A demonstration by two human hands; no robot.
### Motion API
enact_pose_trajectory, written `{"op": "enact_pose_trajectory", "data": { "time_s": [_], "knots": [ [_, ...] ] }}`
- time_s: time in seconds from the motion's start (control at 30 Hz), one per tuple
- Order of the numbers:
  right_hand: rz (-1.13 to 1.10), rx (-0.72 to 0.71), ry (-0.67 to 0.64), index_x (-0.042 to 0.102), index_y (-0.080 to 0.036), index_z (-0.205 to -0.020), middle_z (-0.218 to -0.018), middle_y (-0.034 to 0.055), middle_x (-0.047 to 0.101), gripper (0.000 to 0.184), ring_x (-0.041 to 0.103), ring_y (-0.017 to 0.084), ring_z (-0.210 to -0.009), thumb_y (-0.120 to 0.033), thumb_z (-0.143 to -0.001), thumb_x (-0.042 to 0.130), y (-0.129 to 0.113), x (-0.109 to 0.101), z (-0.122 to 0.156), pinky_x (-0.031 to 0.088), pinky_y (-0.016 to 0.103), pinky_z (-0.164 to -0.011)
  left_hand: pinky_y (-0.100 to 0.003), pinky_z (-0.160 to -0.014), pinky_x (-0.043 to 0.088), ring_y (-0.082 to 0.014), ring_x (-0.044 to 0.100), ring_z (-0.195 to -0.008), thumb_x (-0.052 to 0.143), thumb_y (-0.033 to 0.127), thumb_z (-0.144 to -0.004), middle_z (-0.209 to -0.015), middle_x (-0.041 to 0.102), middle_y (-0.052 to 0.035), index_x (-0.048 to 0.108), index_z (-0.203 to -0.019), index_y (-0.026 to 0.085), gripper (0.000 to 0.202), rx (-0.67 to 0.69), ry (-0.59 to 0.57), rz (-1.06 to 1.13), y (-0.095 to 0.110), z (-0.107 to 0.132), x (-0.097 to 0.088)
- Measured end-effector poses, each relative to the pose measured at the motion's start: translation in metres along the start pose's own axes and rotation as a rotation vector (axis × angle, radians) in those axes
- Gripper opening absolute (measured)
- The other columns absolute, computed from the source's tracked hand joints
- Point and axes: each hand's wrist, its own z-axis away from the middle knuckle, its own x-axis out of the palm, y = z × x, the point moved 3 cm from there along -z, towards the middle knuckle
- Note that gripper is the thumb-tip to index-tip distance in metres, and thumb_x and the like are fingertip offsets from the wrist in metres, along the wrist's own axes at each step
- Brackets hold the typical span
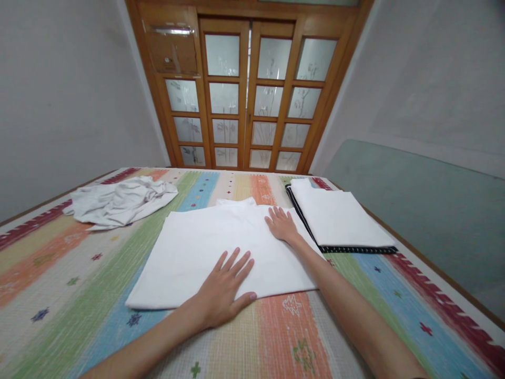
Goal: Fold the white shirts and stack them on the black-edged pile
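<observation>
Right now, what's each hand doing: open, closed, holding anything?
Left hand: open, flat, palm down on the white folded cloth, gripping nothing.
Right hand: open, fingers spread, pressing flat on the same cloth.

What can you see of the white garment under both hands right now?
The white garment lies flat and partly folded on the striped cover, a rough rectangle of thin, smooth cloth with a collar-like fold at its far edge. The left hand presses its near edge, fingers spread; the right hand rests flat near its far right side.
</observation>
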Motion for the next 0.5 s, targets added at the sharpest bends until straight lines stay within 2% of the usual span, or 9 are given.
{"op": "enact_pose_trajectory", "data": {
  "time_s": [0.17,0.27,0.33,0.43,0.5],
  "knots": [
    [0.013,-0.002,-0.004,0.021,-0.016,-0.155,-0.162,0.0105,0.016,0.062,0.015,0.024,-0.149,-0.045,-0.101,0.012,0.002,0.002,-0.002,0.011,0.047,-0.118,-0.053,-0.121,0.011,-0.0277,0.008,-0.15,0.025,0.061,-0.096,-0.162,0.017,-0.0031,0.018,-0.154,0.026,0.068,-0.001,-0.007,0.01,0.0,-0.001,0.001],
    [0.023,0.0,0.03,0.025,-0.014,-0.154,-0.161,0.0121,0.022,0.06,0.019,0.024,-0.147,-0.042,-0.102,0.014,0.005,0.0,-0.004,0.015,0.047,-0.117,-0.053,-0.121,0.01,-0.0275,0.009,-0.15,0.025,0.062,-0.096,-0.162,0.018,-0.003,0.019,-0.154,0.026,0.069,-0.005,-0.007,0.013,-0.001,-0.001,0.001],
    [0.044,-0.018,0.082,0.036,-0.012,-0.148,-0.156,0.0148,0.033,0.055,0.03,0.026,-0.142,-0.037,-0.102,0.019,0.007,-0.005,-0.006,0.021,0.046,-0.114,-0.052,-0.121,0.009,-0.0271,0.009,-0.15,0.024,0.063,-0.096,-0.162,0.018,-0.0028,0.02,-0.154,0.026,0.069,-0.01,-0.005,0.016,-0.001,-0.001,0.002],
    [0.126,-0.074,0.166,0.057,-0.01,-0.129,-0.136,0.0202,0.054,0.045,0.046,0.028,-0.127,-0.032,-0.101,0.03,0.014,-0.018,-0.009,0.031,0.042,-0.106,-0.051,-0.121,0.008,-0.0268,0.009,-0.15,0.025,0.063,-0.096,-0.162,0.02,-0.0027,0.02,-0.154,0.026,0.069,-0.009,0.0,0.03,-0.001,0.0,0.001],
    [0.179,-0.109,0.178,0.062,-0.009,-0.119,-0.125,0.0209,0.059,0.039,0.051,0.028,-0.12,-0.031,-0.1,0.036,0.021,-0.027,-0.013,0.035,0.038,-0.101,-0.051,-0.121,0.008,-0.0268,0.009,-0.15,0.026,0.063,-0.095,-0.162,0.02,-0.003,0.02,-0.154,0.027,0.069,-0.008,-0.001,0.048,0.0,0.0,0.0]
  ]
}}
